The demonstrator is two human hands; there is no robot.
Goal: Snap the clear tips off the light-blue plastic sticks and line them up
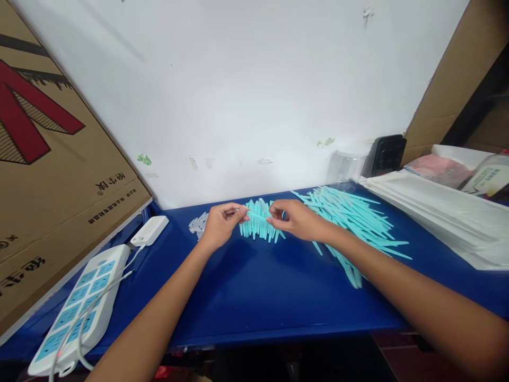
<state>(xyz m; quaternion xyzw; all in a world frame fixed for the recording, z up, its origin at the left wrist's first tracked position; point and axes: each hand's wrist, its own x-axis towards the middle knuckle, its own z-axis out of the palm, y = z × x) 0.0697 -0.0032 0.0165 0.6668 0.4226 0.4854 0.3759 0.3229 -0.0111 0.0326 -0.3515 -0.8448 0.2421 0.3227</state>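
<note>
Two bare hands worked close together over a blue table [254,302], near its far edge. The left hand [221,225] pinched one end of a turquoise stick [259,216] between thumb and fingertips; the right hand [293,218] pinched the opposite end, so the stick spanned the gap between them, slightly tilted. It lay above, or just in front of, a close-set row of similar sticks [254,231]; contact with the row could not be determined. Small translucent pieces [197,225] lay just left of the left hand, and a larger loose pile of sticks [352,220] lay beyond and beneath the right forearm. Whether the left fingertips also held a small piece could not be told. Step in hand, as judged: two-handed handling of a single stick. The next move appeared to call for steady fingertip control, with the stick kept from disturbing the row.
</note>
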